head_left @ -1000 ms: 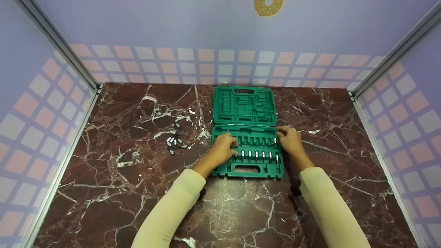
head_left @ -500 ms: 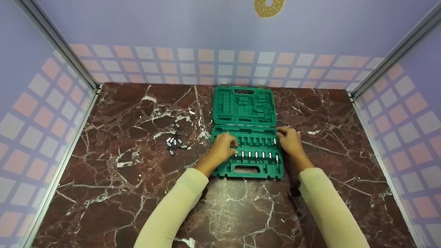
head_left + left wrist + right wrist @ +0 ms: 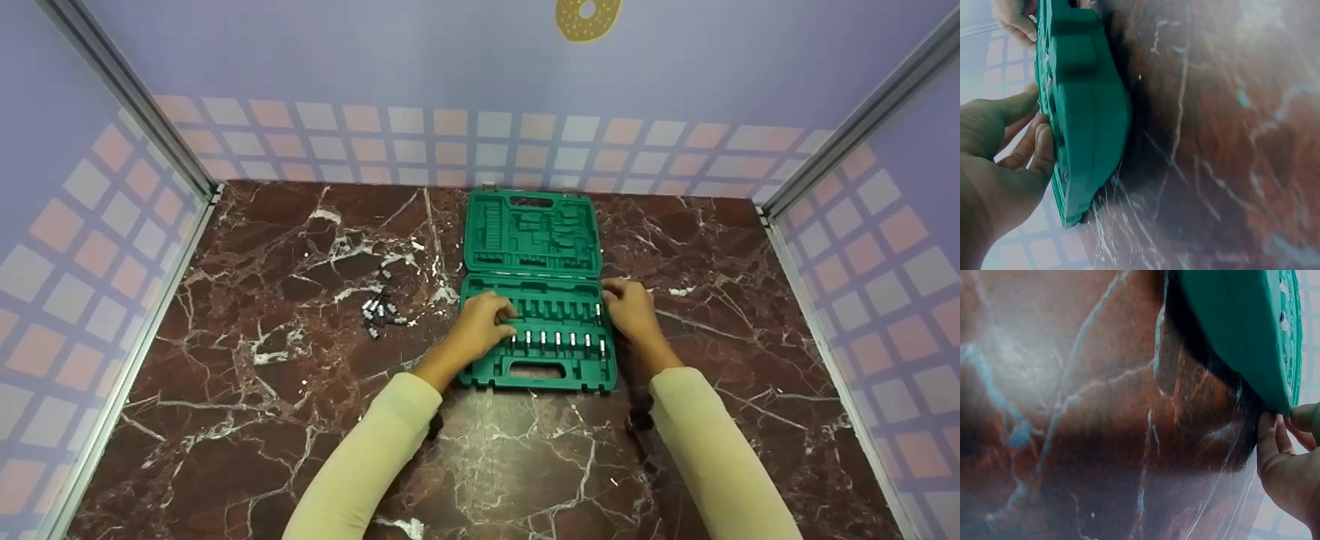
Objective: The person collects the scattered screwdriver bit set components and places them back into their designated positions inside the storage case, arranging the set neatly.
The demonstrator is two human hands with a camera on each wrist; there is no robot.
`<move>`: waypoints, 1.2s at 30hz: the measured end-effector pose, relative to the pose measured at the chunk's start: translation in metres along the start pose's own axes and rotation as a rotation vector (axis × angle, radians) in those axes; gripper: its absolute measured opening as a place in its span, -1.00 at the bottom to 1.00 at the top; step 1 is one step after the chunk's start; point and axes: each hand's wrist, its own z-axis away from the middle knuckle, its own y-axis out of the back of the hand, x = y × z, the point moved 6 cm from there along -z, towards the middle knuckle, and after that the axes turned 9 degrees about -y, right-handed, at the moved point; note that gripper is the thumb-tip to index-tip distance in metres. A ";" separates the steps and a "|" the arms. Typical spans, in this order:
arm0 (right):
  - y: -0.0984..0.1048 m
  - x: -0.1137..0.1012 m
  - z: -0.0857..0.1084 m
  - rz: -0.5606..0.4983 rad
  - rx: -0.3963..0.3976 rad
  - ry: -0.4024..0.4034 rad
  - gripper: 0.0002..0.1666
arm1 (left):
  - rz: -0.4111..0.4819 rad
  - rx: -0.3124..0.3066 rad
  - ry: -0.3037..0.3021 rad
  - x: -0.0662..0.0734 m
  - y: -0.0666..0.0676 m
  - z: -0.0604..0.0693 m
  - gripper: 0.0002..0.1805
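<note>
A green socket case (image 3: 534,286) lies open on the marbled table, its lid laid back. Silver sockets (image 3: 558,341) stand in a row in the lower slots, and one more socket (image 3: 598,313) sits at the upper right. My left hand (image 3: 484,324) is over the left part of the tray, thumb and forefinger apart, beside the leftmost socket (image 3: 513,342). Part of the tray is hidden under it. In the left wrist view its fingertips (image 3: 1043,135) touch the case's top. My right hand (image 3: 631,313) pinches the case's right edge; the right wrist view shows the thumb above and fingers (image 3: 1268,433) below.
A loose pile of several small sockets (image 3: 379,309) lies on the table left of the case. Patterned panels (image 3: 495,139) enclose the back and both sides, with the lid close to the back panel. A dark red marbled tabletop (image 3: 525,465) spreads around the case.
The leftmost socket has come into view in the lower row beside my left thumb. My left hand has drawn back slightly to the left. My right hand stays on the edge.
</note>
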 end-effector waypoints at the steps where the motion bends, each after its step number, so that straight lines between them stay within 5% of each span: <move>1: 0.000 0.000 0.000 -0.001 -0.001 -0.002 -0.64 | 0.006 0.008 -0.011 0.000 0.002 0.001 -0.79; 20: -0.001 0.002 -0.002 0.011 0.016 0.006 -0.65 | 0.055 0.063 -0.042 -0.021 0.055 0.047 -0.68; 36: -0.002 0.003 -0.002 -0.021 -0.004 -0.009 -0.64 | -0.090 0.097 0.038 -0.050 0.099 0.091 -0.56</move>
